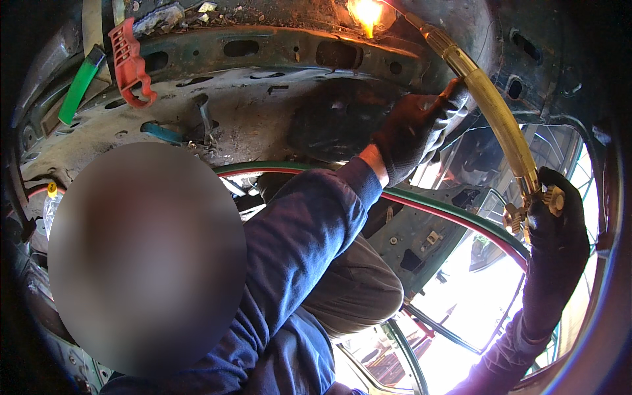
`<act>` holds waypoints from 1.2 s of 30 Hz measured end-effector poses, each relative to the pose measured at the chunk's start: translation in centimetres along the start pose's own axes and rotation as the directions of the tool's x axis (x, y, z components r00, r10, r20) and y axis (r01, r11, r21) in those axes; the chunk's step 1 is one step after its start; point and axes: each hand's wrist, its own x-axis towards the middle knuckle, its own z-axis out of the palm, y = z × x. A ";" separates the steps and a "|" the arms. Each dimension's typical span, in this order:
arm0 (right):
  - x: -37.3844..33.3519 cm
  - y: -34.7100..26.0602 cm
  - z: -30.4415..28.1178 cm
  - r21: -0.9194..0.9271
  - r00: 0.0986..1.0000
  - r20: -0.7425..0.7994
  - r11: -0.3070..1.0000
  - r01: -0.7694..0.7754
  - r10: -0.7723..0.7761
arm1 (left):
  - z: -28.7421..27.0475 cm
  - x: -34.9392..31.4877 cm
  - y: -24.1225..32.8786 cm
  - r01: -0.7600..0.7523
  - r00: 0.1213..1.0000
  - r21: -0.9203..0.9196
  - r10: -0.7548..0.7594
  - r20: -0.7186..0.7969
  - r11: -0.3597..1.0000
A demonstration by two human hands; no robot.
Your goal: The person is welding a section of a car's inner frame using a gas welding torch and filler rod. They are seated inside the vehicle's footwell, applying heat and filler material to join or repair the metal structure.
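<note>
A brass gas torch (497,108) slants across the upper right. Its tip end points at a glowing orange-yellow spot (367,14) on the metal panel. My right hand (558,227), in a dark glove, is closed round the rear of the torch beside its knurled brass valve knobs (553,199). My left hand (421,125), in a black knit glove below a blue sleeve, is closed against the torch's forward handle; its far fingers are partly hidden. Green and red hoses (454,214) run beneath my left forearm toward the torch's rear end.
Worn vehicle body metal (263,56) with oval holes curves around me. A green-handled tool (80,87) and a red plastic piece (130,66) lie at upper left. A yellow-capped bottle (51,201) stands at far left. A round blur hides the lower left. Bright openings show at lower right.
</note>
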 end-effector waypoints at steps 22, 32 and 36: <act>-2.4 4.3 -3.1 -0.069 1.000 0.009 0.997 -0.019 0.020 | 2.0 -1.3 1.3 -0.109 0.994 0.341 0.100 0.044 0.934; -11.4 10.9 -6.7 0.342 0.953 -0.112 0.912 -0.228 0.281 | 5.9 -6.9 1.5 -0.256 0.967 0.520 0.221 0.129 0.815; -14.6 8.3 -8.2 0.556 0.863 -0.060 0.735 -0.388 0.501 | 6.2 -8.8 -0.2 -0.425 0.873 0.655 0.474 0.115 0.625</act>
